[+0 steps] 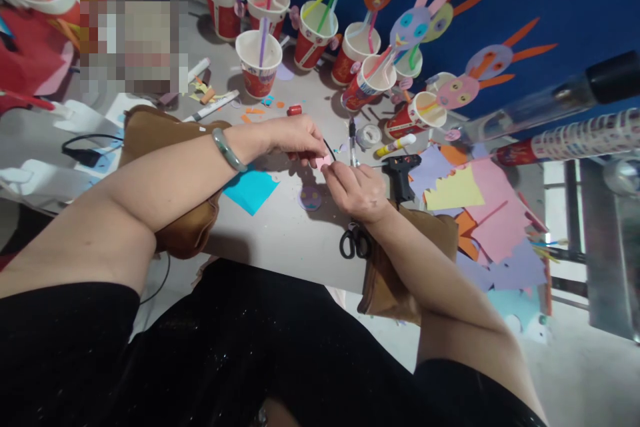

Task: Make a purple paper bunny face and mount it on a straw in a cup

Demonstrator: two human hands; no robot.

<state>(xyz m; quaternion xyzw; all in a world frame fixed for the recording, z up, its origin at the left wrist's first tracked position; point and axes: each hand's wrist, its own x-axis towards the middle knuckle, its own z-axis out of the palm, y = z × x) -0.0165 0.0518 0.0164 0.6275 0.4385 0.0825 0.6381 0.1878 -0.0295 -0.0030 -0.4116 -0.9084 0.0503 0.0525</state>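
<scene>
My left hand (300,139), with a bracelet on its wrist, pinches a small pink piece of paper (323,161) over the table. Close beside it, the closed fingers of my right hand (357,192) hold a thin black stick (330,150) whose end is at the paper; its kind is unclear. Just below the hands lies a round purple paper face (310,198). Black-handled scissors (354,242) rest near my right wrist. A blue paper sheet (251,191) lies by my left forearm.
Red paper cups (260,73) with straws and paper animal faces line the back. A black glue gun (401,175), a yellow marker (396,146) and coloured paper scraps (500,203) lie to the right. Brown cloth pads (173,137) sit under my arms. White power strips (90,130) stand left.
</scene>
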